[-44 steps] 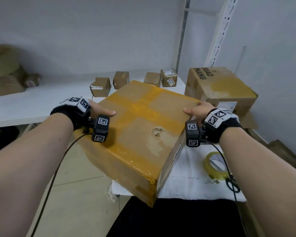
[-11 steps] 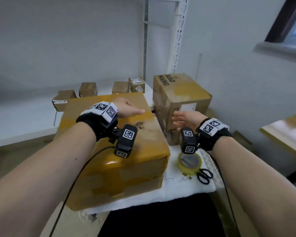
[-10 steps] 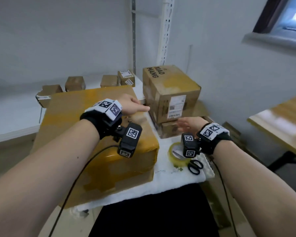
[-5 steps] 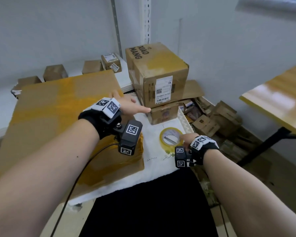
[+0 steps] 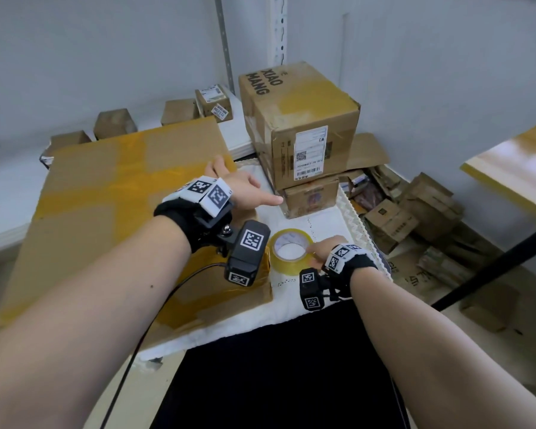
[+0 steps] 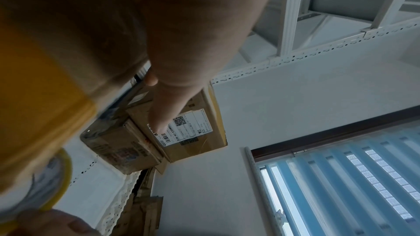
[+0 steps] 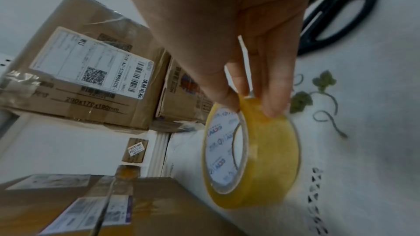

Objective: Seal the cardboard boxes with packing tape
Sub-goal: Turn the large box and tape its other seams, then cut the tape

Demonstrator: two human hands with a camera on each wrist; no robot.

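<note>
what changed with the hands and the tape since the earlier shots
The right hand left the big taped box, dropped to the white cloth and now pinches the tape roll by its rim. The left hand stays open on the box's top. The labelled box and scissors are unmoved.

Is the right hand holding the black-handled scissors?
No, the right hand pinches the yellow roll of packing tape, while the black-handled scissors lie untouched on the white cloth.

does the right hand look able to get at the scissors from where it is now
Probably yes. The scissors lie bare on the white cloth right beside the right hand, nothing between them. But that hand pinches the tape roll, so it would likely need to let go first.
</note>
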